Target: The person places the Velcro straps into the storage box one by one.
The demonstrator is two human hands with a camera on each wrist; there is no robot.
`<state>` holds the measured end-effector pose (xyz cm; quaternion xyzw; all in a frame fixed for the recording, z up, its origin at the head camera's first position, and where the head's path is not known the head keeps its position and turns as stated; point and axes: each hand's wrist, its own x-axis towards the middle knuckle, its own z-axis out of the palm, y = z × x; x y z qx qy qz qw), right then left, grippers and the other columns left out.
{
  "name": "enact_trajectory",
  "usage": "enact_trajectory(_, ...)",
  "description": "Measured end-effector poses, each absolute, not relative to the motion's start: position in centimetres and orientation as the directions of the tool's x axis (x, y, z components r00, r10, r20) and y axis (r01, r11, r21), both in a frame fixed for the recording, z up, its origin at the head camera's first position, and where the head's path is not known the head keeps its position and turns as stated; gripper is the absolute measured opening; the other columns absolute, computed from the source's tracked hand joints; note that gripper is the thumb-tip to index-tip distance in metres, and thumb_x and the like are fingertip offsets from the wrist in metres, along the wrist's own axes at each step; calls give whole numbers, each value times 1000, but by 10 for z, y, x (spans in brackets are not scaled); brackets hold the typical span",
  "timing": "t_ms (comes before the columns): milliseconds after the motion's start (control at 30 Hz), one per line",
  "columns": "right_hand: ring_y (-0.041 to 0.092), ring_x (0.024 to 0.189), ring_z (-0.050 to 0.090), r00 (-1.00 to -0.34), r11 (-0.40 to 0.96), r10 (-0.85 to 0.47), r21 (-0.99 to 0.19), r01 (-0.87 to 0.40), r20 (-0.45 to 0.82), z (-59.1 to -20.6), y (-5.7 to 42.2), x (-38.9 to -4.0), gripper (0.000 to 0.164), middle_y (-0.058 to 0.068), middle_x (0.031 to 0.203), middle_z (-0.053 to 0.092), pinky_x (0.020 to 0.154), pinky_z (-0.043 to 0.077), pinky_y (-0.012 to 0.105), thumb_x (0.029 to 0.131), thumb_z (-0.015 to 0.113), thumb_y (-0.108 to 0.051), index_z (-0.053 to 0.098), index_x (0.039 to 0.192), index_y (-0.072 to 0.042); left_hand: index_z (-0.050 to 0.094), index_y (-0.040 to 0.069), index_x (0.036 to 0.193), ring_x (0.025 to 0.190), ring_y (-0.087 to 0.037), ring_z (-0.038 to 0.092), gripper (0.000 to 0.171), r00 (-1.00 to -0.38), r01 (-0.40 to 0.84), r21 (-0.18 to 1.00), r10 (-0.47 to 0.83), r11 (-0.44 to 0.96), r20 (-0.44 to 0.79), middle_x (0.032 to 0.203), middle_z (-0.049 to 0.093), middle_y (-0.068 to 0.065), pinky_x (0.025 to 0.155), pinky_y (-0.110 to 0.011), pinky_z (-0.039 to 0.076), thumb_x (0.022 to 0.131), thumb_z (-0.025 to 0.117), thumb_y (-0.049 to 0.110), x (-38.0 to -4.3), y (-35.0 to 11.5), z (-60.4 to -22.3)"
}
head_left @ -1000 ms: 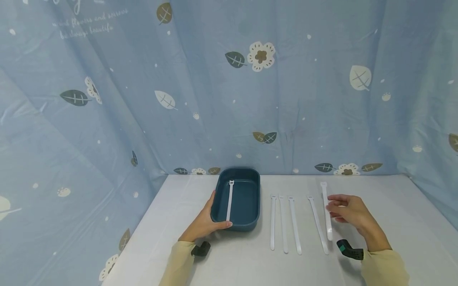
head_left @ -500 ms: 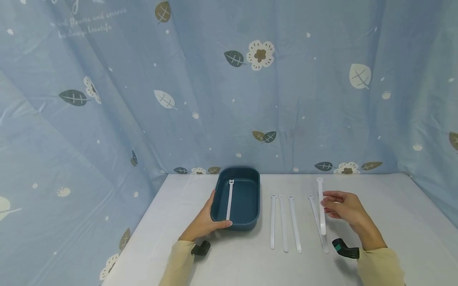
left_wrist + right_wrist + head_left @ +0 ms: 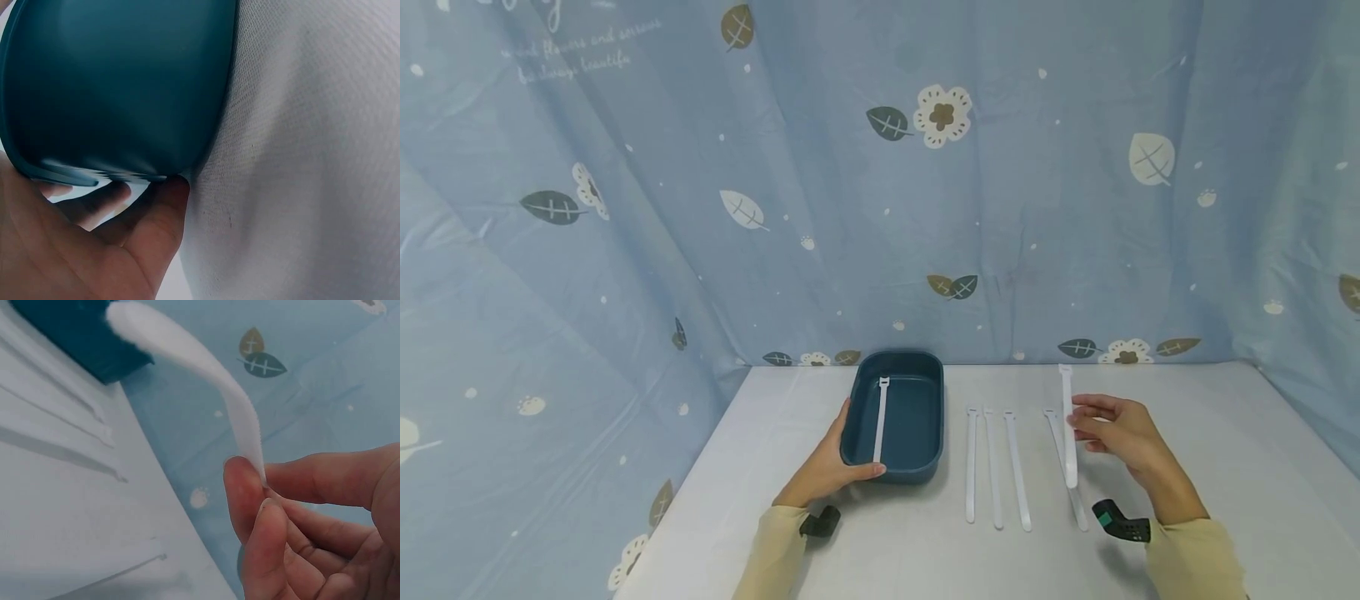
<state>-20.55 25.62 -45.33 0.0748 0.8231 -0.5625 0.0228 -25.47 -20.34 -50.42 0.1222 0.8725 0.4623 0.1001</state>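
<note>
My left hand (image 3: 826,467) holds the near left corner of a dark teal plastic bin (image 3: 913,429), thumb over the near rim and fingers along its left side. In the left wrist view the fingertips curl about the bin's (image 3: 119,81) wall. One white strap-like cable tie (image 3: 881,421) with a slotted head lies lengthwise inside the bin. My right hand (image 3: 1116,429) pinches another white cable tie (image 3: 1068,442) between thumb and fingers, raised above the table, slotted head away from me. In the right wrist view this fuzzy-surfaced tie (image 3: 181,347) bends over.
Three white cable ties (image 3: 993,467) lie side by side right of the bin. A further cable tie (image 3: 1079,510) lies slanted under the held one, partly covered by it. A white cloth covers the table (image 3: 910,550); a blue patterned curtain (image 3: 820,167) hangs behind.
My right hand has lifted the cable tie and carried it a little left, over the slanted one. My left hand and the bin stay in place.
</note>
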Motion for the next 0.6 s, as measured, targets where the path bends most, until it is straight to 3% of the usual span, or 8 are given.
enact_trajectory(333, 4, 76, 71, -985, 346, 118, -925, 156, -122, -451, 252, -204, 55, -2, 103, 73, 67, 61, 25, 100, 68, -15, 49, 146, 10, -3, 32, 168, 163, -34, 11, 131, -949, 130, 834, 311, 536, -52, 176, 4, -1, 123, -69, 25, 76, 89, 50, -255, -205, -508)
enact_trajectory(600, 4, 77, 71, -986, 347, 121, -926, 148, -112, -449, 247, -204, 56, -1, 105, 73, 68, 61, 25, 100, 69, -17, 49, 146, 9, -4, 39, 165, 163, -33, 12, 128, -945, 157, 831, 325, 534, -30, 176, 4, 0, 123, -68, 26, 78, 89, 49, -255, -205, -507)
